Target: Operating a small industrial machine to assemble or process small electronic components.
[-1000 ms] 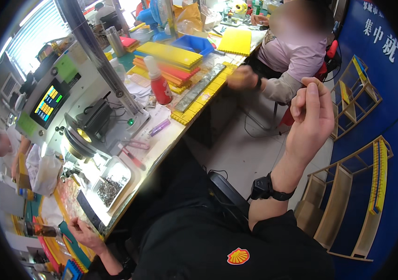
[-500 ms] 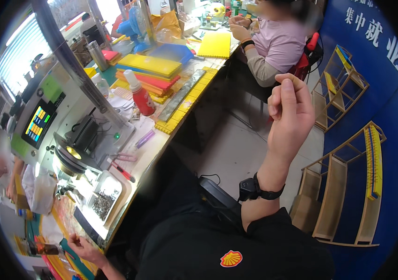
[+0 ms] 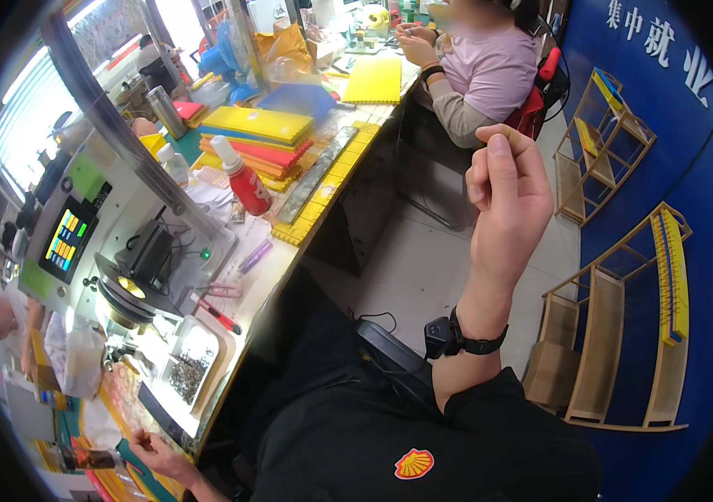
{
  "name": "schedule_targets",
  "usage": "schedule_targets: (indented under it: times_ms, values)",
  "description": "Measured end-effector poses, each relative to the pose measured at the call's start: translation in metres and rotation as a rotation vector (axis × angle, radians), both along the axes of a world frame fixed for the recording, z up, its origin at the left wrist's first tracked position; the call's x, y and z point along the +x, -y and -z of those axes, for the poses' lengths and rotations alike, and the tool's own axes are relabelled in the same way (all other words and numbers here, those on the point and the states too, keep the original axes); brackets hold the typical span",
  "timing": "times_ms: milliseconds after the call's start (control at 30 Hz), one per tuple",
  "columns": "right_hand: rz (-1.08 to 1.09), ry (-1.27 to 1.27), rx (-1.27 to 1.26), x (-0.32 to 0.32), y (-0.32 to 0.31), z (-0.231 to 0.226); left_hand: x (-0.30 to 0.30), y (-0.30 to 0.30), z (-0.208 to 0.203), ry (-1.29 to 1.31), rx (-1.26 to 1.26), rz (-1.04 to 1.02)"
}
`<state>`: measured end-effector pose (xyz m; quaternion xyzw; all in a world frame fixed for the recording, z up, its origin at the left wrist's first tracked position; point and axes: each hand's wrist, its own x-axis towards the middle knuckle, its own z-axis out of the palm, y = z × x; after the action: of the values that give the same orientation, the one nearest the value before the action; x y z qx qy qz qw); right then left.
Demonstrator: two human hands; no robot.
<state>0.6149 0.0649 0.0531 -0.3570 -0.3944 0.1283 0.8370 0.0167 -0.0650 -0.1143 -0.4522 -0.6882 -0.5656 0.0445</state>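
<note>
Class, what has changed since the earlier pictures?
The co-worker's banded hand has risen in the view from beside the bench to near their other hand. The view turned slightly. The wearer's right hand stays raised, pinched; the left hand stays low by the bench. No grasp or release shows.

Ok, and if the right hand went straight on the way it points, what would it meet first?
The right hand points up and slightly left in the picture, so the co-worker's grey sleeve looks first in line, though depth is unclear and it could pass above.
</note>
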Motion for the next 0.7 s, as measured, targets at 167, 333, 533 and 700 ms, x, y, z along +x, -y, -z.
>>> schedule_targets:
  times_ms: [167, 333, 533, 700]
  values:
    - [-0.003, 0.001, 0.001, 0.0, 0.0004, -0.0004, -0.0035, 0.0024, 0.0007, -0.012, -0.028, -0.01]
    - [-0.005, -0.006, -0.003, 0.0004, -0.0001, -0.0001, -0.0052, 0.0021, 0.0036, -0.01, -0.012, 0.0]
    - [-0.003, 0.001, -0.003, 0.0004, 0.0004, 0.0006, -0.0018, 0.0016, 0.0009, -0.014, -0.013, 0.001]
    - [-0.001, 0.001, -0.001, 0.0005, 0.0, 0.0006, -0.003, 0.0015, 0.0014, -0.028, -0.009, -0.002]
